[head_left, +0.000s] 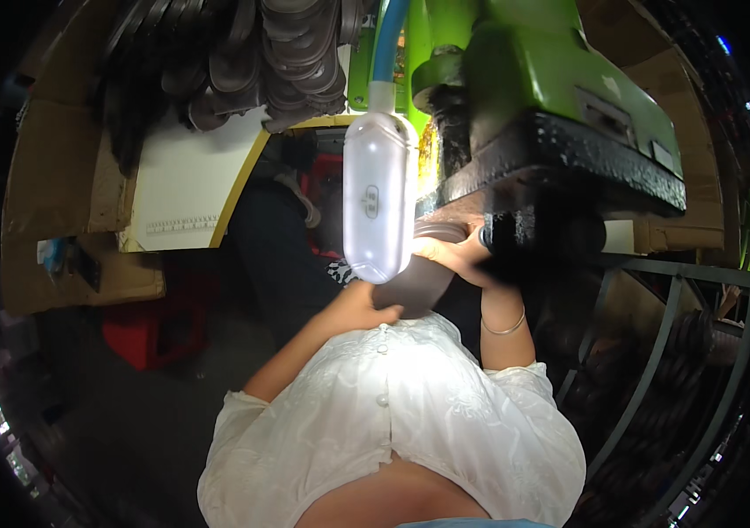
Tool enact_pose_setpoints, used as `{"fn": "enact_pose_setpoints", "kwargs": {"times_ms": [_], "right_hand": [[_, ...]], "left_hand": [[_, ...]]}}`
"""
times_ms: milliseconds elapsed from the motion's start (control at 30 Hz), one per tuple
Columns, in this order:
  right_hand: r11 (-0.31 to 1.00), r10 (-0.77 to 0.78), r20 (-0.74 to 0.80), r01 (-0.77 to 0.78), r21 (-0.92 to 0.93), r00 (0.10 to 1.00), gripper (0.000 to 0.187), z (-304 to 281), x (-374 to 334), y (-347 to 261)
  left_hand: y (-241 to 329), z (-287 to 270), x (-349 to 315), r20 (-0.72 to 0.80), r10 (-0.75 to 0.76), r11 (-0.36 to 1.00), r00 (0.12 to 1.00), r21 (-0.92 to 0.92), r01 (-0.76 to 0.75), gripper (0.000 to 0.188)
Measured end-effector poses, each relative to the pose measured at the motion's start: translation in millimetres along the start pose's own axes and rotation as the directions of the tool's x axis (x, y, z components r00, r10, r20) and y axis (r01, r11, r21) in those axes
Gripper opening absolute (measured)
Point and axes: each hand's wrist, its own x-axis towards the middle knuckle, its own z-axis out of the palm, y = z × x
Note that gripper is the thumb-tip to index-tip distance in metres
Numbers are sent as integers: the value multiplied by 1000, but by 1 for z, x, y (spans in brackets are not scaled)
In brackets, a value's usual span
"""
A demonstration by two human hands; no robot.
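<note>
A dark brown shoe sole (417, 286) is held close in front of my body, under the green machine (516, 79). My left hand (359, 308) grips its near left edge, with part of the fingers hidden behind the white lamp (380, 194). Farther up on the right, my right hand (456, 255) is closed on the sole's far end, next to the machine's black lower part. The lamp and the machine cover some of the fingers and the sole's far tip.
Many dark soles (300, 62) lie heaped on the pale worktable (177, 189) at the far left. Cardboard (58, 176) stands along the left side. A red stool (150, 330) is on the floor. A metal rack (657, 352) with dark items stands to the right.
</note>
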Motion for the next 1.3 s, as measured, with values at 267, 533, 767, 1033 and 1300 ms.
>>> {"fn": "enact_pose_setpoints", "kwargs": {"times_ms": [267,533,767,1033,1300], "right_hand": [[992,30,-674,-102,-67,738,23,-77,-31,24],[995,91,-944,18,102,318,43,-188,-48,92],[938,330,-862,-28,346,384,59,-171,-40,123],[933,355,-878,-56,357,321,56,-178,-47,140],[844,454,-794,91,528,404,63,-192,-58,170]], "left_hand": [[50,-34,52,-310,403,832,861,515,-204,34],[141,-176,107,-588,799,591,-128,806,-13,90],[120,-198,159,-419,873,472,-249,856,213,97],[172,-236,168,-337,907,395,-255,888,234,80],[245,-297,194,-362,919,389,-155,893,226,77]]}}
